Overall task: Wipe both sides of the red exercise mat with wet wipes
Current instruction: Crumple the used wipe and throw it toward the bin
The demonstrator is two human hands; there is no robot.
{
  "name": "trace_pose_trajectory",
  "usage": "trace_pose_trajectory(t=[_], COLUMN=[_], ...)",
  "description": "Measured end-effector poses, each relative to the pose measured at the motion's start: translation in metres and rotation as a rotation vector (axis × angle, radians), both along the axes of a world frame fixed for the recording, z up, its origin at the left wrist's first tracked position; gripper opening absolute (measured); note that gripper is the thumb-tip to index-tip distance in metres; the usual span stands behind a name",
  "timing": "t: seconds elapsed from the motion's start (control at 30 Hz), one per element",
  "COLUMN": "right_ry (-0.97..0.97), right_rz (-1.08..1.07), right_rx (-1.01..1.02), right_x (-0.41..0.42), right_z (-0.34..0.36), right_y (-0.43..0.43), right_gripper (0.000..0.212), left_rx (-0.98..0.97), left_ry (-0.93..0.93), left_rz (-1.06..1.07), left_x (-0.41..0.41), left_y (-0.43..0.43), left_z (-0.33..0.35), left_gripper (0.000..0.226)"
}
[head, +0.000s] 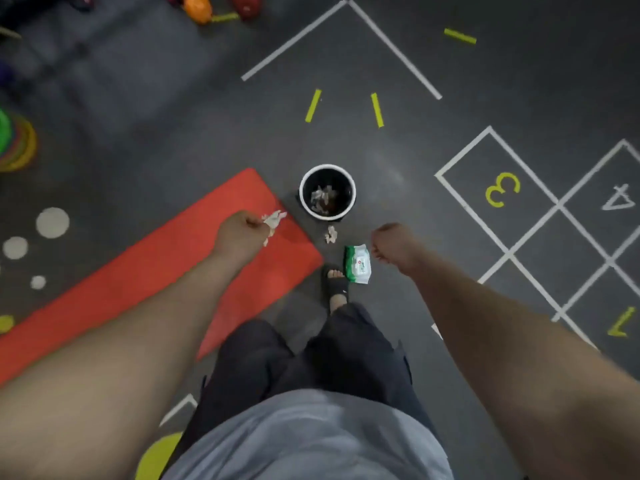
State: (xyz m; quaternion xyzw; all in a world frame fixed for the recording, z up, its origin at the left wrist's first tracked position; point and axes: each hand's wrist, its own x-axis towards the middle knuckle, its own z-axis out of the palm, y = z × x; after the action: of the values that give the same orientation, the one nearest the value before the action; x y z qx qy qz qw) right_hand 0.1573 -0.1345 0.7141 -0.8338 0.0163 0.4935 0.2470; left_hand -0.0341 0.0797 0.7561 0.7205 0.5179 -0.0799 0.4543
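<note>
Left hand (242, 233): we grip a crumpled white wet wipe (274, 220) above the red foam exercise mat (156, 268).
Right hand (394, 245): we clench it, empty, right of centre.

Red exercise mat (156, 258): matt, smooth foam-like face. Floor (207, 116): dark, dull sheen. Bin (327, 167): smooth plastic, white rim. Wipes pack (357, 264): glossy film. Crumpled wipe (273, 220): soft, fibrous.

The dark grey rubber floor (173, 116) bears white taped hopscotch squares (557, 204). A flat red foam exercise mat (156, 271) lies diagonally on it. Just beside the mat's far corner stands a round black bin with a white rim (327, 166). Near the bin lie a crumpled white wipe (331, 234) and a green-and-white wet-wipe pack (357, 264).
</note>
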Motion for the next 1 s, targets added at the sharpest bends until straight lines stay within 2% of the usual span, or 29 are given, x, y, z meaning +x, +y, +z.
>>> trace_pose_trajectory(t=[0.17,0.27,0.33,0.4,0.6,0.73,0.87,0.9,0.97,1.0], right_ry=[0.109,0.152,0.169,0.184,0.198,0.1,-0.019,-0.022,-0.049,-0.146], right_rz=[0.132,0.223,0.279,0.293,0.329,0.434,0.487,0.503,0.693,0.771], right_rx=[-0.075,-0.112,-0.149,-0.197,-0.234,-0.229,-0.21,-0.205,-0.24,-0.207], right_x=[0.047,0.062,0.068,0.071,0.069,0.06,0.051,0.049,0.042,0.037], right_z=[-0.087,-0.146,-0.19,-0.24,-0.411,-0.545,-0.66,-0.676,-0.692,-0.69], right_y=[0.021,0.036,0.044,0.05,0.059,0.06,0.064,0.063,0.062,0.059], right_gripper=[0.022,0.014,0.023,0.033,0.034,0.035,0.036,0.038,0.039,0.035], left_rx=[-0.075,-0.125,-0.159,-0.188,-0.227,-0.229,-0.229,-0.223,-0.198,-0.199], left_ry=[0.116,0.163,0.202,0.224,0.233,0.246,0.248,0.248,0.249,0.248], left_rz=[0.152,0.173,0.198,0.234,0.133,0.153,0.241,0.244,0.243,0.252], left_x=[0.025,0.037,0.048,0.06,0.082,0.072,0.051,0.046,0.033,0.028], left_y=[-0.014,-0.024,-0.028,-0.032,-0.038,-0.049,-0.061,-0.064,-0.069,-0.072], left_z=[-0.058,-0.106,-0.146,-0.195,-0.372,-0.491,-0.576,-0.59,-0.607,-0.607], left_gripper=[0.009,0.017,0.011,0.007,0.01,0.011,0.015,0.016,0.02,0.023])
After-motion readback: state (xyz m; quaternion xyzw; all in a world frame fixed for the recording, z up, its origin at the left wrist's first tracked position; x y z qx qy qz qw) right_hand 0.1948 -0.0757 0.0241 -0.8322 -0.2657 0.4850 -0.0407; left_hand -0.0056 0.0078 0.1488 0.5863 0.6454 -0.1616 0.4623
